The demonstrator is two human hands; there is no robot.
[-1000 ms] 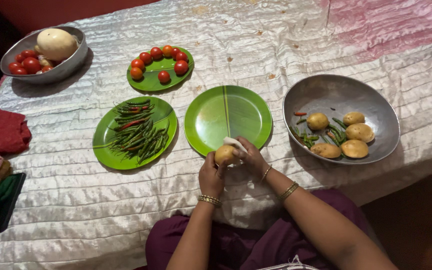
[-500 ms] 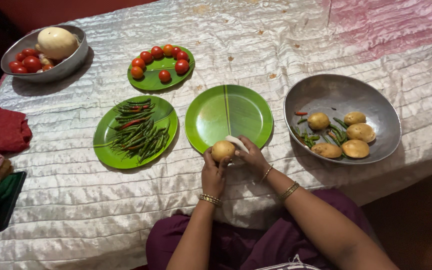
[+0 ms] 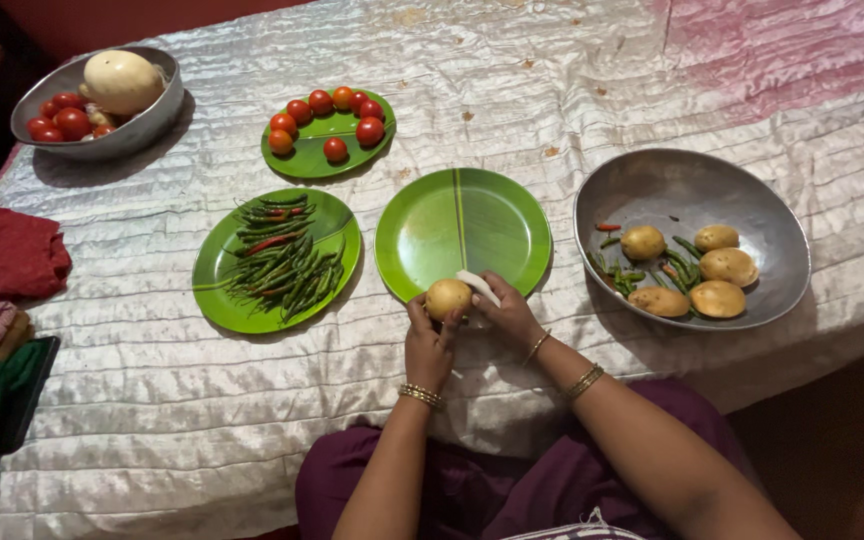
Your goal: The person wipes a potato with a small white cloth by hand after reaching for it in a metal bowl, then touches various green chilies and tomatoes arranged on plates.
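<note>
My left hand [image 3: 428,345] holds a round yellow potato [image 3: 447,298] from below, at the near rim of an empty green plate [image 3: 462,232]. My right hand [image 3: 505,314] presses a small white cloth [image 3: 478,285] against the potato's right side. Both wrists wear gold bangles. A large steel bowl [image 3: 692,180] to the right holds several more potatoes [image 3: 720,266] and a few green chillies [image 3: 675,268].
A green plate of green and red chillies [image 3: 277,262] lies to the left. Behind it is a green plate of small tomatoes [image 3: 327,128]. A steel bowl [image 3: 97,140] at far left holds tomatoes and a pale gourd. Folded red and green cloths [image 3: 7,255] sit at the left edge.
Both hands have lifted the potato slightly forward, onto the near rim of the empty plate. The cloth has shifted along the potato's right side.
</note>
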